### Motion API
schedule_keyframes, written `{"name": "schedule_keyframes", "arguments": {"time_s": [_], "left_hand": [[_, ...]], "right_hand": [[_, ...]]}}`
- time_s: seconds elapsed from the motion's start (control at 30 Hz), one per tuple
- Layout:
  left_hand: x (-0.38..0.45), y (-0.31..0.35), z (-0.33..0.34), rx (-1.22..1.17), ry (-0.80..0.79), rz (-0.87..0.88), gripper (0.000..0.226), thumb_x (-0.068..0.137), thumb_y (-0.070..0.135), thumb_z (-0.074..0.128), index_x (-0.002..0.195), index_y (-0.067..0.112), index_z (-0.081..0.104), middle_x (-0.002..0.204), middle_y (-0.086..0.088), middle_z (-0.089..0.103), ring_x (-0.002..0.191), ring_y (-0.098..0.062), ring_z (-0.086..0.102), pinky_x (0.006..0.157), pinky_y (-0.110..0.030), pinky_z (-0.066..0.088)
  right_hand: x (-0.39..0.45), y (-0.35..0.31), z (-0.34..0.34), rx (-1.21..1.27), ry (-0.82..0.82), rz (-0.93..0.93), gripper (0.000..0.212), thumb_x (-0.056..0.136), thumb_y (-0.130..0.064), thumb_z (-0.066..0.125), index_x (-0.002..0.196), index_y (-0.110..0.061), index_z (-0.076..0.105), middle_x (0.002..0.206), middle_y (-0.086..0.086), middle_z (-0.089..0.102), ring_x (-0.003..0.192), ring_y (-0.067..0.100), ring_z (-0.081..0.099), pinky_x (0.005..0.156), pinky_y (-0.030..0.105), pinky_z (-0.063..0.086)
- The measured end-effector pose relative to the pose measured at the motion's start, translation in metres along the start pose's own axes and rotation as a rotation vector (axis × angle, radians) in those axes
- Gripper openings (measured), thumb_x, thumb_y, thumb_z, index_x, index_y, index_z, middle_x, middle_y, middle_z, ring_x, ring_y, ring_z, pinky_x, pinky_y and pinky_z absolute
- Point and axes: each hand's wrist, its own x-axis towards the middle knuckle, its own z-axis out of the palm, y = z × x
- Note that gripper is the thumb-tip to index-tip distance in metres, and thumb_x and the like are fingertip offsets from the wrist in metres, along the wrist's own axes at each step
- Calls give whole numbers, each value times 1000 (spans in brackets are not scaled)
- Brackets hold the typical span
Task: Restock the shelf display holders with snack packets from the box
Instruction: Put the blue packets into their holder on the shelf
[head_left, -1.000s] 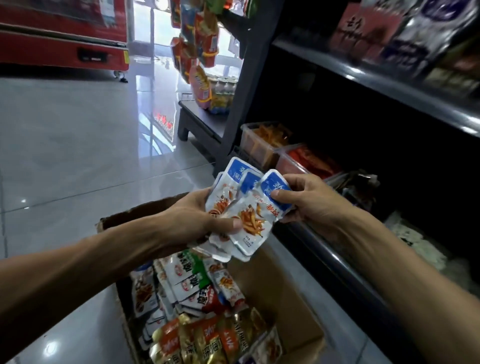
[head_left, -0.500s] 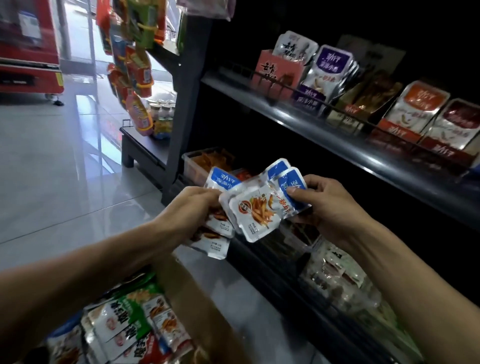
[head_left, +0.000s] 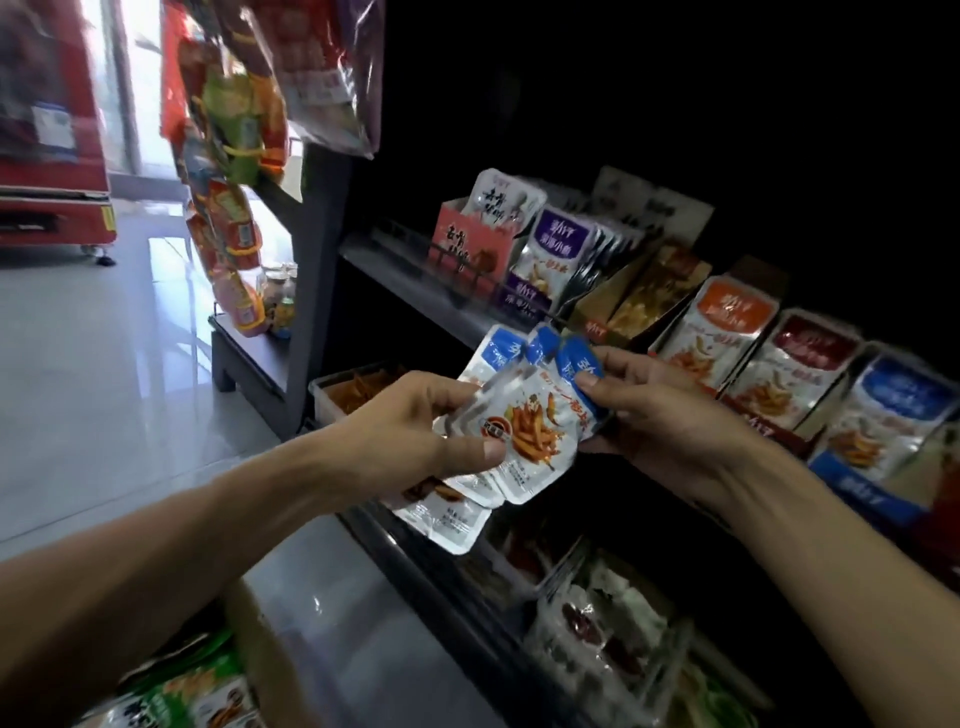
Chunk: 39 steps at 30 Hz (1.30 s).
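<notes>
Both hands hold a fanned bunch of blue-topped white snack packets (head_left: 524, 421) in front of the dark shelf unit. My left hand (head_left: 415, 431) grips the lower left of the bunch, thumb on the front packet. My right hand (head_left: 660, 415) pinches the blue top edges with thumb and fingers. The cardboard box (head_left: 260, 654) with more packets lies at the bottom left, mostly cut off. On the middle shelf (head_left: 395, 280) stand display holders in a row: pink (head_left: 467, 244), purple (head_left: 550, 265), brown (head_left: 639, 296), orange (head_left: 727, 332), dark red (head_left: 795, 374) and blue (head_left: 883, 431).
Strips of hanging snack bags (head_left: 228, 208) dangle at the shelf's left end. Clear tubs of snacks (head_left: 358, 389) sit on the bottom shelf, with more packets (head_left: 597, 623) lower right. A red cabinet (head_left: 47, 156) stands at the far left on the glossy tiled floor (head_left: 104, 389).
The view has swung up and right from the box to the middle shelf. Both hands have carried the bunch of packets up toward the row of holders.
</notes>
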Motion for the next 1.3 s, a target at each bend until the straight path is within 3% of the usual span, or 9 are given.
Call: {"name": "schedule_keyframes", "arguments": {"time_s": [0.2,0.3,0.37,0.5,0.6,0.77,0.87,1.13,1.3], "left_hand": [[28,25,25,43,-12,-1,12,82,18,75,90,10,74,84,-9,76,72,-18,68,66,-30,54],[39,39,43,65,-84,-24,8,87,5,70,94,3,69,67,8,72,56,2,65,53,-14,52],[45,49,54,76,-120,-28,9,88,2,68,97,4,69,72,11,73,62,4,66,58,-10,49],[57,59,70,105,-110,-33,19,87,18,73,104,12,70,104,-16,73,95,-42,67,83,-56,55],[67,62,85,123,-76,-69,25,83,21,75,103,9,68,105,-23,70,99,-52,63,85,-67,50],[83,64,112,112,-42,-87,23,82,17,76,101,7,69,96,-22,72,80,-37,69,74,-54,56],[89,69,126,74,-60,-83,17,88,8,71,104,5,69,76,1,72,54,-4,63,46,-18,47],[108,68,158,122,62,29,10,92,8,64,96,18,65,91,9,61,73,-1,56,65,-18,46],[107,62,173,108,42,25,15,95,5,59,98,19,62,112,6,62,87,-6,56,67,-17,47]], "right_hand": [[-7,-32,-35,-64,112,-107,10,91,-8,63,101,-7,65,85,10,72,72,20,69,55,32,57],[-12,-43,-53,-112,121,-110,9,92,-9,62,101,-8,64,84,11,71,71,22,69,59,37,56],[-17,-46,-65,-116,113,-97,12,93,-9,62,104,-7,65,88,11,72,73,20,70,60,35,57],[-26,-54,-88,-118,140,-87,14,92,-10,62,106,-5,63,89,12,72,72,17,70,55,30,56],[-34,-61,-104,-208,200,-138,10,92,-13,64,98,-6,62,81,8,73,68,16,71,52,25,54],[-49,-73,-128,-444,268,-209,24,86,-25,70,96,-4,64,87,7,74,78,19,73,65,33,60],[-62,-81,-145,-519,253,-219,19,86,-21,70,91,-4,63,86,5,72,76,16,73,64,30,60],[-101,-96,-206,-716,506,-360,12,88,-20,68,88,-11,61,89,5,71,77,14,71,61,30,58],[-106,-80,-230,-845,624,-323,22,92,-21,65,103,-3,61,88,-1,67,73,6,65,59,24,55]]}}
